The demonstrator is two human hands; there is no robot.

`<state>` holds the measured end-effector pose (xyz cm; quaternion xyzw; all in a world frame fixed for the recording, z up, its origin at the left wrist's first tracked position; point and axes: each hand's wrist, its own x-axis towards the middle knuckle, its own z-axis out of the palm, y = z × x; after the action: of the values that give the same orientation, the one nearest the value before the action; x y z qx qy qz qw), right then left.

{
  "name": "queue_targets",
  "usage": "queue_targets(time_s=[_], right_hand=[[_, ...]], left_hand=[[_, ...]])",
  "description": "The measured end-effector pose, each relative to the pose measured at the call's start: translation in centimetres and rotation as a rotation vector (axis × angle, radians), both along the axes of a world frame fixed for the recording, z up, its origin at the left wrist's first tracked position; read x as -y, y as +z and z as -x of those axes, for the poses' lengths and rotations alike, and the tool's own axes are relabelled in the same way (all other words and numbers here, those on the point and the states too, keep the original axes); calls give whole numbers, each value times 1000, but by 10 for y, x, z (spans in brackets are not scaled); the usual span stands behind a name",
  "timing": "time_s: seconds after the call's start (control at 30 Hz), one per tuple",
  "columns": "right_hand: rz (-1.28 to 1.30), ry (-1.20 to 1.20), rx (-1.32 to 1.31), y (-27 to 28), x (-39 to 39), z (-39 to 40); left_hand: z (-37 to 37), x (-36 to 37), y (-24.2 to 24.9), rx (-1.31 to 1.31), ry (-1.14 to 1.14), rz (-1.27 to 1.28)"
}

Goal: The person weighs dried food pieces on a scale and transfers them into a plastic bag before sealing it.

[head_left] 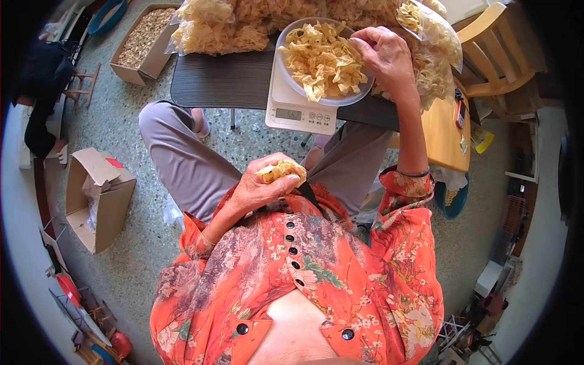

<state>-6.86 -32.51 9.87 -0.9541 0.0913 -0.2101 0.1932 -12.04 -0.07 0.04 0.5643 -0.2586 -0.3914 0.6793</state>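
Observation:
My left hand [267, 185] is closed around a small bunch of pale yellow dried flakes [281, 170], held low in front of my shirt. My right hand [386, 61] is at the right rim of a clear plastic bowl [365, 91], thumb and fingers pinched together beside the flakes; what they hold, if anything, is hidden. The bowl is heaped with dried yellow flakes [322, 58]. It rests on a white digital kitchen scale [301, 114], whose display is lit with small digits.
Clear bags of dried flakes [222, 36] are piled along the back of the dark table [219, 79]. A wooden chair [499, 55] stands at the right, with a phone [460, 112] nearby. Two cardboard boxes [112, 201] [131, 73] sit on the floor at the left.

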Motion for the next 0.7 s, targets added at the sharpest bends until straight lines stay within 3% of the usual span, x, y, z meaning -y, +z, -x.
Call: queue_targets(time_s=[0.13,0.47,0.57,0.7], right_hand=[[-61,-16,-130,6,-4,-7],[-46,42,15,-2,0,-10],[65,51,-25,-8,2,-13],[-31,27,-17,-10,6,-15]], left_hand=[[1,-1,-1,3,-6,-2],[1,0,0,-2,9,-15],[2,0,0,-23,4,-26],[3,0,-3,12,8,-28]])
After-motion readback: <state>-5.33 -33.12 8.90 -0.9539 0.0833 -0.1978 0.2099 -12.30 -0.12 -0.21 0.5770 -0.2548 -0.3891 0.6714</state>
